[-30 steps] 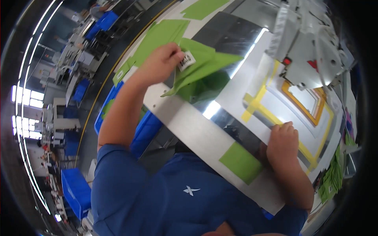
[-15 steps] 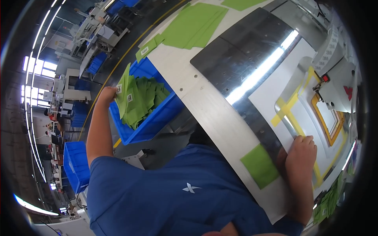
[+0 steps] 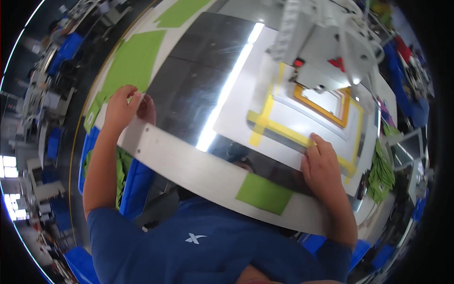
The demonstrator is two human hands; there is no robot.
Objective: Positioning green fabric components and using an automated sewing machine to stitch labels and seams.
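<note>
My left hand [image 3: 122, 108] is at the near right corner of a layer of green fabric pieces [image 3: 132, 59] on the table's left part. Its fingers are bent and drawn together at the fabric's edge, and its reflection shows in the dark shiny metal plate [image 3: 182, 94] beside it. My right hand [image 3: 322, 163] lies on the near edge of a white board bordered with yellow tape [image 3: 283, 132], fingers partly stretched and holding nothing. A green fabric rectangle [image 3: 265, 193] lies flat near the table's front edge, left of my right hand.
A machine head [image 3: 326, 57] with an orange frame [image 3: 321, 106] stands over the white board. Below the table's left edge sits a blue bin [image 3: 137, 187] with green pieces inside. More green fabric [image 3: 379, 173] hangs at the right, and a labelled piece [image 3: 91, 116] overhangs the left edge.
My left hand has moved from the labelled green pieces over the blue bin to the fabric on the table. My right hand stays at the taped board's near edge. The view has turned rightward.
</note>
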